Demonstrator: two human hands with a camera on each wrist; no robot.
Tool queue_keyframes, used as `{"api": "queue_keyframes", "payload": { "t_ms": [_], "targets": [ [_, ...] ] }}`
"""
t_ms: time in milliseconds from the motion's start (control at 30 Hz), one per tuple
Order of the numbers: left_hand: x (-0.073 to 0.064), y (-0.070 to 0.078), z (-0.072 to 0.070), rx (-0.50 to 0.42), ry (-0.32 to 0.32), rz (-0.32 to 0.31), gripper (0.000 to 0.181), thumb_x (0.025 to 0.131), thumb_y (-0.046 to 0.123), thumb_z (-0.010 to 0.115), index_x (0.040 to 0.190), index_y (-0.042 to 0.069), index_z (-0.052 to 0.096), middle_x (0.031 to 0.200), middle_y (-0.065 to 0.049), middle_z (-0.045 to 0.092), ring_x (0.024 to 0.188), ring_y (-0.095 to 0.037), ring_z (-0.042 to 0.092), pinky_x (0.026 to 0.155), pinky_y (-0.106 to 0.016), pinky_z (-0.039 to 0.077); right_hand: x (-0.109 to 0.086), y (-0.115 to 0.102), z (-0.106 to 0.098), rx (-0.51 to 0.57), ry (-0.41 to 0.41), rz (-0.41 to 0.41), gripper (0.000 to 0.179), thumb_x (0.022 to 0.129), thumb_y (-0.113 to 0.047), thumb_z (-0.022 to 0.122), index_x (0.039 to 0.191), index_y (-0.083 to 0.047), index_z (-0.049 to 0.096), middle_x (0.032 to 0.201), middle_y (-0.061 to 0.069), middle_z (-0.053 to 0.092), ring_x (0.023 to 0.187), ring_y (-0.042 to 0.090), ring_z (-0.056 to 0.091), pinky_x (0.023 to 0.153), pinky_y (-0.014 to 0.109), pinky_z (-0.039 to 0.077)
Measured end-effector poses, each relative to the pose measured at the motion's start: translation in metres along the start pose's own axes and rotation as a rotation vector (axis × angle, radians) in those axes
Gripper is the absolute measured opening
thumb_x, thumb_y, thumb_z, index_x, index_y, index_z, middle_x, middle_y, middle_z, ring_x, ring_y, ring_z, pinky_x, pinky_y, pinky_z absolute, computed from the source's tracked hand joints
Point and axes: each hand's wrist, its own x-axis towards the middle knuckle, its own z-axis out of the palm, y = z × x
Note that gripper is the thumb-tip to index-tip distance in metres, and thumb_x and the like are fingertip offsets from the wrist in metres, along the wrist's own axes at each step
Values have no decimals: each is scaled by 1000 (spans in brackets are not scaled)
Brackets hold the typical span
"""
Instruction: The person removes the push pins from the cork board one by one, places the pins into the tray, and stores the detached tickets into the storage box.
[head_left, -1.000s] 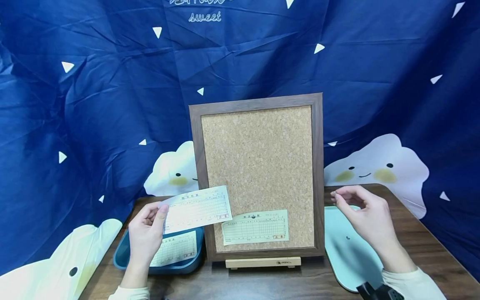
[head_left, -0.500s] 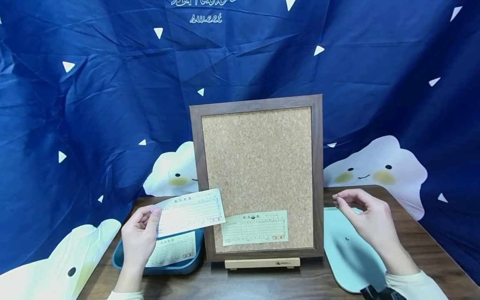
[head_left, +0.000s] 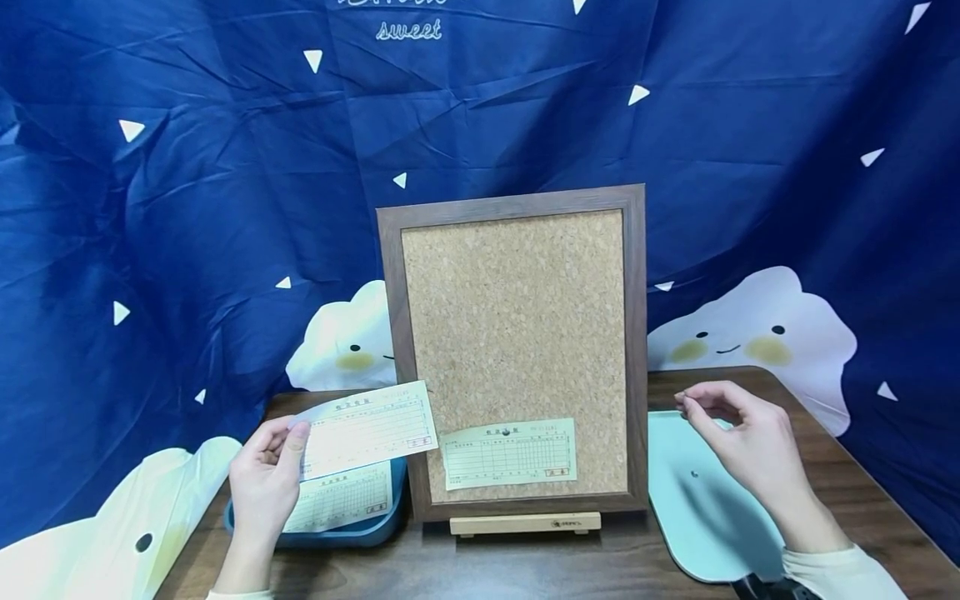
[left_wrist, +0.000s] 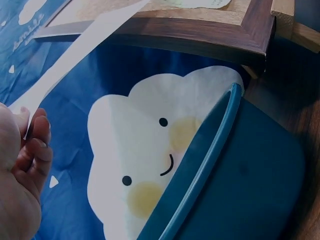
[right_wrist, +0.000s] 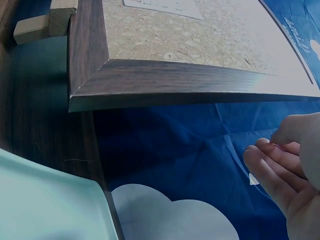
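A paper receipt slip (head_left: 367,429) is pinched by its left end between the thumb and fingers of my left hand (head_left: 264,479). The slip stands out above the blue bin (head_left: 390,527), its right end in front of the corkboard's (head_left: 517,317) left frame. A second receipt slip (head_left: 510,457) hangs low on the cork under a dark pushpin (head_left: 506,432). My right hand (head_left: 750,437), right of the board, pinches a tiny pushpin between thumb and forefinger; its thin point (right_wrist: 271,134) shows in the right wrist view.
Another receipt slip (head_left: 341,498) lies in the blue bin. The mint-green tray (head_left: 720,533) at right has one small dark pushpin (head_left: 694,473) on it. A wooden stand (head_left: 525,524) supports the board on the brown table (head_left: 450,567). A blue curtain (head_left: 517,100) hangs behind.
My left hand has drawn the receipt slip left and slightly down, away from the corkboard. My right hand has shifted slightly right, still pinching the pushpin.
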Motion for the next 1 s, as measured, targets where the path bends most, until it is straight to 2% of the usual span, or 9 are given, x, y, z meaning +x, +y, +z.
{"api": "queue_keyframes", "payload": {
  "t_ms": [200,367,500,667,800,900,1000],
  "targets": [
    [0,-4,-4,17,9,-8,7,100,-2,73,105,-5,77,77,30,66,62,5,56,58,-12,44,-2,4,-1,-22,2,11,26,78,18,81,93,-3,79,85,-18,78,83,-24,62,77,0,47],
    [-1,-9,-8,27,7,-21,6,100,-2,73,105,-5,76,72,26,64,57,3,51,54,-15,40,-4,7,-2,-46,-2,27,26,77,17,82,92,-3,79,86,-30,73,81,-26,61,75,0,47],
    [-2,-12,-12,43,-5,-37,8,101,0,73,106,-6,76,75,26,65,60,2,53,56,-15,42,-9,11,-4,-61,-4,48,26,78,17,83,92,-4,79,86,-34,70,80,-26,61,76,-1,46],
    [-2,-15,-16,60,-3,-59,9,102,2,72,106,-5,76,77,29,66,62,2,55,59,-13,44,-14,17,-5,-54,-16,58,25,80,17,81,94,-3,78,84,-21,76,81,-25,61,78,-1,48],
    [-3,-19,-18,63,-5,-64,9,101,2,73,106,-5,76,76,29,66,63,3,56,59,-12,44,-17,21,-7,-48,-23,62,16,86,11,81,95,-3,78,83,-4,80,82,-25,62,79,-1,49],
    [-3,-22,-19,73,-7,-70,8,101,2,74,106,-5,77,72,24,63,60,1,53,57,-14,42,-20,23,-8,-52,-32,76,16,86,10,81,94,-4,78,83,-5,80,83,-26,62,78,-1,49],
    [-4,-24,-20,93,-9,-78,8,101,4,74,105,-2,77,69,20,61,59,-1,51,56,-16,40,-23,24,-9,-54,-42,97,24,81,16,81,93,-5,78,85,-22,77,82,-26,62,77,-1,48]
  ]
}}
